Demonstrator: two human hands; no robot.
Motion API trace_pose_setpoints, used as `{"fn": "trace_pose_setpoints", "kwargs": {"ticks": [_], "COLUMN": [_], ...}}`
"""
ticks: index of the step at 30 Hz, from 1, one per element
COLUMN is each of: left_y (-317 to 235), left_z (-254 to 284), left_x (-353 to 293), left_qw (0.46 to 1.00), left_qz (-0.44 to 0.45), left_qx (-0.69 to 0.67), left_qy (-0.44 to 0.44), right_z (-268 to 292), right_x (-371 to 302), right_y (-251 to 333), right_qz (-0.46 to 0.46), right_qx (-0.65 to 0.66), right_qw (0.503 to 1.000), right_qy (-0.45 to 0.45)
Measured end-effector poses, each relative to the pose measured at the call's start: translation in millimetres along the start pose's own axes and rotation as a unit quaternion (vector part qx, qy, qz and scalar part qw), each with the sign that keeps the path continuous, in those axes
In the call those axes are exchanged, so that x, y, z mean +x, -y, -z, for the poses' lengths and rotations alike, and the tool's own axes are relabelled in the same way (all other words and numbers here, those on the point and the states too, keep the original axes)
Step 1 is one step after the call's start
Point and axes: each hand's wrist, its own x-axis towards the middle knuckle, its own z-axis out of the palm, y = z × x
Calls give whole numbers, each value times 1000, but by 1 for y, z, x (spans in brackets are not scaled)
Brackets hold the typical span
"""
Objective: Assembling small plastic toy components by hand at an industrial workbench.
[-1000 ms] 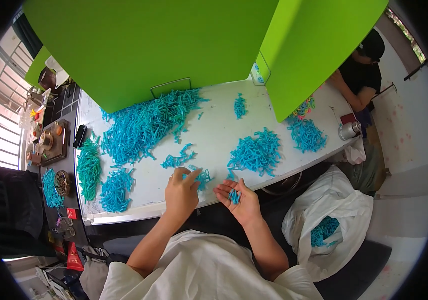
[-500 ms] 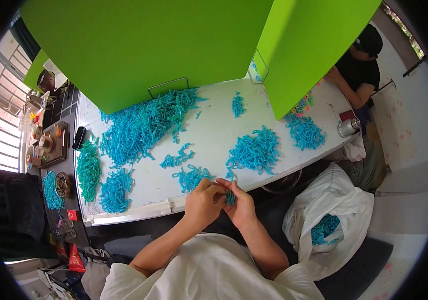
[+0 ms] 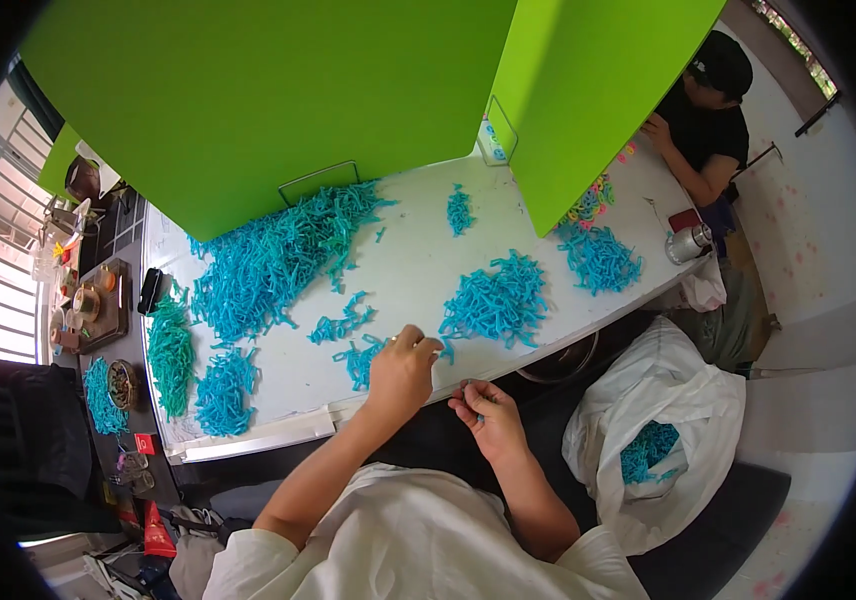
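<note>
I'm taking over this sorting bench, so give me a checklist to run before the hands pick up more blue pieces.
1. Left hand on the table edge, at the small blue cluster: ok.
2. Right hand off the table, below its edge, fingers curled: whether it holds a piece, cannot tell.
3. Loose blue pieces close by, the mid pile just beyond the left hand: ok.
4. White bag open at the person's right, blue pieces inside: ok.
5. White table has bare surface between the piles: ok.
6. Co-worker at the far corner, away from both hands: ok.
</note>
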Motion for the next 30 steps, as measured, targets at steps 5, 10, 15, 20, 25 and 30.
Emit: {"fn": "trace_pose_setpoints", "kwargs": {"ticks": [5,10,15,20,25,30], "left_y": [2,-9,12,22,20,-7], "left_z": [-22,-29,-2,-2,7,38], "left_x": [7,-11,29,34,19,0], "left_qw": [991,993,982,937,964,959], "left_qz": [-84,38,-153,-291,-221,-16], "left_qx": [72,12,47,133,46,-236], "left_qy": [77,112,96,138,138,155], "right_z": [9,22,27,19,1,-8], "right_x": [-1,0,-2,-3,-12,-8], "right_y": [13,16,18,18,23,30], "right_qz": [-10,4,18,23,50,100], "right_qx": [26,50,40,27,-32,-103], "right_qw": [1000,999,998,999,998,989], "right_qy": [-3,-18,-33,-14,-11,24]}}
